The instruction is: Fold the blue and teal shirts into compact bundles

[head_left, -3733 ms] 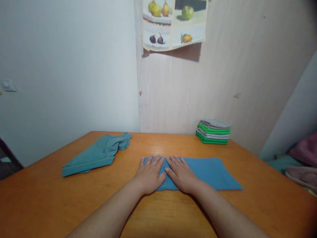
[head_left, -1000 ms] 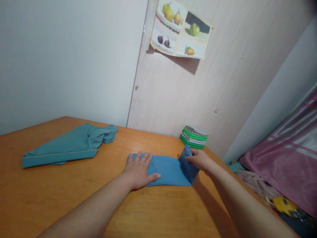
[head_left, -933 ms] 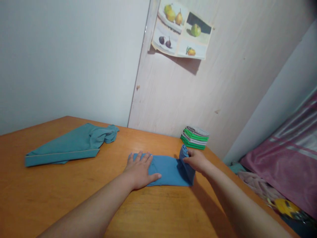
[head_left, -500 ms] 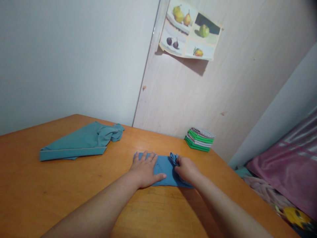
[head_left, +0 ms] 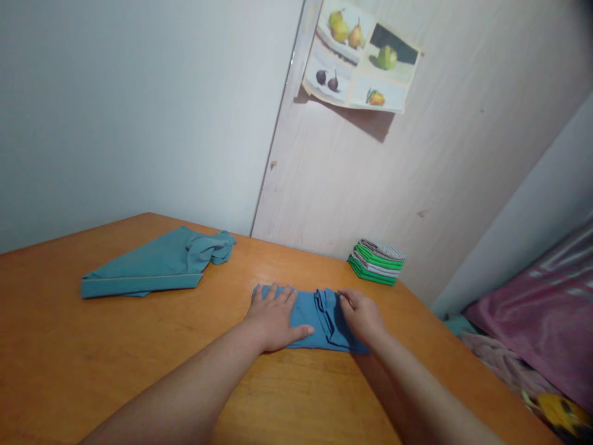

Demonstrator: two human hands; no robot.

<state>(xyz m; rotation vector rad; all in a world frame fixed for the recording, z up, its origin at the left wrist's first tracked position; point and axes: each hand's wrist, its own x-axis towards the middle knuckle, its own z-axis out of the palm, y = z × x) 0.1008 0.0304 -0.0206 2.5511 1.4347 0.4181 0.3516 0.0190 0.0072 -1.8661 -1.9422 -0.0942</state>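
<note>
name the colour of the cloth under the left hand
The cloth is blue, best seen in the head view.

Looks moderately dim, lit coolly from above. Shows palest on the wall panel [head_left: 343, 179] around the fruit poster [head_left: 365, 52], with a grey shadow [head_left: 370, 122] slanting beneath it. Leaves a faint sheen near the far edge of the orange tabletop [head_left: 139, 358], a long dark shadow [head_left: 383, 394] beside the right forearm [head_left: 428, 395], and shade on the blue cloth [head_left: 306, 318] near the right hand [head_left: 362, 314]. Gleams on the pink satin fabric [head_left: 532, 315]. Darkens toward the upper right corner. Softens fine detail throughout, blurring the yellow item [head_left: 563, 413] at lower right.
</note>
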